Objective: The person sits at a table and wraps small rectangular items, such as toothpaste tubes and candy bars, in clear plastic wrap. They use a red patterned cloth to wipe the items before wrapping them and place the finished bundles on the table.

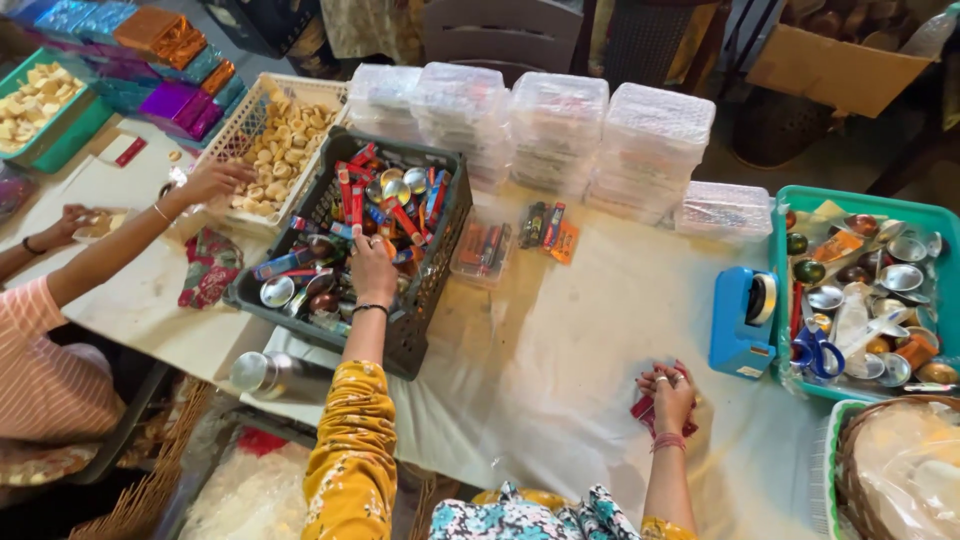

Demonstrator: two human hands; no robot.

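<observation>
Left hand (373, 268): arm stretched forward into the dark crate (440, 262), fingers curled down among small metal bowls and red packets; grip on any item cannot be told.
Right hand (670, 397): resting on the white tablecloth (560, 350), fingers closed on a red cloth (645, 408).
Nearby: blue tape dispenser (742, 322) right; stacked clear boxes (560, 130) behind.
Co-worker's hand (212, 182): over white basket (240, 120).

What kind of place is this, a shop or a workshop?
Probably a small hand-packing workshop. Stacks of clear plastic boxes wait on the table, crates hold small metal bowls and packets, and a blue tape dispenser stands ready.
</observation>
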